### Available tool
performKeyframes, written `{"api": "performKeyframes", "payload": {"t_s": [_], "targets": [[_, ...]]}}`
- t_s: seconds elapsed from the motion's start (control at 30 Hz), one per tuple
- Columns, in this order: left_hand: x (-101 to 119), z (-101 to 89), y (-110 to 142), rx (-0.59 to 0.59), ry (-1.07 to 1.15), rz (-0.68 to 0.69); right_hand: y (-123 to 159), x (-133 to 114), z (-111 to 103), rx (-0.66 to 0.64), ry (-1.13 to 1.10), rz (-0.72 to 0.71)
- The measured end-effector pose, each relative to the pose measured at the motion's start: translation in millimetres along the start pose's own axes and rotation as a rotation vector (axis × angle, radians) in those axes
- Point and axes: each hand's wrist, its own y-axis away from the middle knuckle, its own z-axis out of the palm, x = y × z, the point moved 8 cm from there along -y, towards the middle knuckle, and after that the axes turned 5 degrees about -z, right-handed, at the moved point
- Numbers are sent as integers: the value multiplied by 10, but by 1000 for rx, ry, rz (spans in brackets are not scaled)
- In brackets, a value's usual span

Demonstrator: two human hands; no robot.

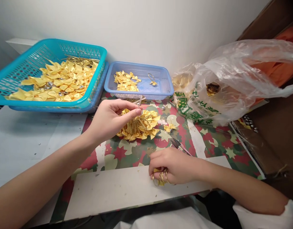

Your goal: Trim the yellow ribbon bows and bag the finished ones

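From where I stand, the left arm comes in at the lower left edge of the frame and slants up toward the centre, bare along its whole visible length. Its left hand [110, 116] is raised over the patterned tabletop [117, 152], back of the hand upward, thumb and forefinger stretched forward and drawn together at the tips on a slim pale piece [140, 101], which stands up between them. Just beneath and beyond those fingers, at the centre, sits the heap of yellow bows [152, 121] with gold cords among them.

The right forearm reaches in from the lower right, sloping slightly upward to the left, with a white sleeve [282, 216] pushed back near the elbow. The right hand [172, 163] is lower and nearer the person, knuckles up, fingers curled down and closed on a yellow bow [161, 183] at the white board [108, 194], lower centre. Gold loops [163, 175] show about its folded fingers; the fingers hide much of the bow.

Just above the right hand lie snips [180, 145], and a little higher a single bow [169, 128]. At upper left stands a teal basket [89, 99] of bows; right of it, a smaller blue basket [139, 94] holds some more.
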Motion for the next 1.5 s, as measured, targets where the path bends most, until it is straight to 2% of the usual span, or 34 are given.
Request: {"api": "performKeyframes", "payload": {"t_s": [0.17, 0.3, 0.47, 0.67, 0.93, 1.07, 1.27, 1.5], "targets": [[71, 72, 18, -90, -118, 134, -5, -159, -557, 262, 36, -122], [177, 202, 58, -226, -208, 298, -5, -251, -886, 322, 179, -166], [261, 294, 101, -326, -281, 415, -17, -254, -1112, 361, 417, -173], [309, 360, 122, -354, -341, 493, -95, -226, -1209, 349, 416, -165], [311, 382, 123, -344, -387, 552, -263, -188, -1288, 158, 322, -92], [293, 412, 125, -366, -384, 548, -392, -186, -1270, 108, 277, -67], [247, 381, 96, -342, -366, 485, -513, -128, -1244, 182, 206, 19], [197, 380, 53, -369, -285, 388, -452, 141, -1260, 367, -64, 203]]}}
